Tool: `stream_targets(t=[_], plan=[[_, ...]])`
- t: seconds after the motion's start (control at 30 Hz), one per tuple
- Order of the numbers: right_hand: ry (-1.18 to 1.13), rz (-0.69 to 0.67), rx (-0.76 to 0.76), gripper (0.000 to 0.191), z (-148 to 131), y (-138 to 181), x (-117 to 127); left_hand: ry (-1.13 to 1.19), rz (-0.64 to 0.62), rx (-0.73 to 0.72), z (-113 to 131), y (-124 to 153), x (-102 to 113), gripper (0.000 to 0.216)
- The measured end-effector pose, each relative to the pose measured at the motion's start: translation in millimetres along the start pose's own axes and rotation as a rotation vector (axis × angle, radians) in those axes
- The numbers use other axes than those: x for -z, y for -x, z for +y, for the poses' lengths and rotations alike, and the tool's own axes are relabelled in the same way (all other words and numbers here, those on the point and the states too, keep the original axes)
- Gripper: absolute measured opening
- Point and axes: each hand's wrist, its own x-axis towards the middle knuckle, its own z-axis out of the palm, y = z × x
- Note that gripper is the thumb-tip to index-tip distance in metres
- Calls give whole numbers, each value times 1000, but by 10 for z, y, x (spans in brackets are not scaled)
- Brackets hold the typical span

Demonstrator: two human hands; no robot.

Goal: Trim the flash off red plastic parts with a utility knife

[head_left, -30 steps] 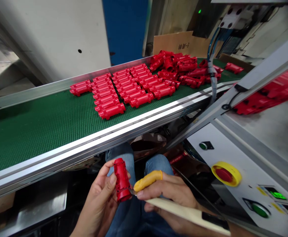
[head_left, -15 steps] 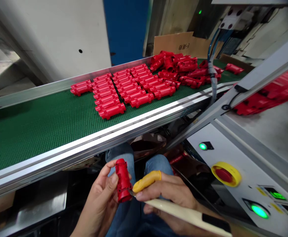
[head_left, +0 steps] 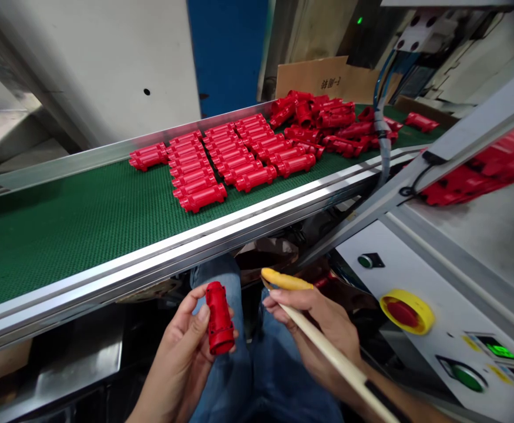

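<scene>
One red moulded plastic part (head_left: 219,318), barrel-shaped with flanged ends, stands upright in your left hand (head_left: 180,358), your left fingers (head_left: 191,305) curled firmly round its lower half above your blue denim jeans (head_left: 225,276). Your right hand (head_left: 322,329) is apart from the part, near but not touching it; your right fingers (head_left: 309,299) are closed round a long cream-coloured tool handle (head_left: 327,352) with a black band towards its lower end. The tool's tip cannot be made out. A yellow rubber finger cot (head_left: 286,281) covers your extended right index finger, which points away from the part. So at this instant, nothing but your left hand is in contact with the part. Ahead, a green textured conveyor belt (head_left: 71,247) with a bright aluminium side rail (head_left: 172,252) carries neat rows of matching red parts (head_left: 195,176), lying side by side, and a loose heap of red parts (head_left: 318,114) farther along. At right, a blurred mass of red parts (head_left: 481,170) lies beyond a grey frame; what holds them cannot be told. Below that, a white control panel (head_left: 415,294) bears a red emergency-stop button in a yellow collar (head_left: 402,313).
</scene>
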Motion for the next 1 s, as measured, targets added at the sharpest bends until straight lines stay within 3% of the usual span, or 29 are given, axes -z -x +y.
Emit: stream_targets(t=[0.07, 0.17, 0.3, 0.5, 0.9, 1.0], plan=[[-119, -90, -58, 19, -32, -46, 19, 21, -47, 61, 22, -18, 2, 59], [-306, -284, 21, 14, -123, -120, 11, 64, -133, 224, 31, -56, 12, 54], [-403, -355, 96, 14, -146, -135, -56, 88, -192, 359, 11, -88, 25, 44], [-509, -464, 103, 25, -72, -72, -98, 68, -184, 383, 4, -81, 5, 37], [-517, -448, 131, 27, -46, -44, -109, 49, -168, 385, 19, -89, -8, 41], [-495, -513, 100, 33, -83, -95, -77, 37, -150, 382, 34, -77, -31, 38]])
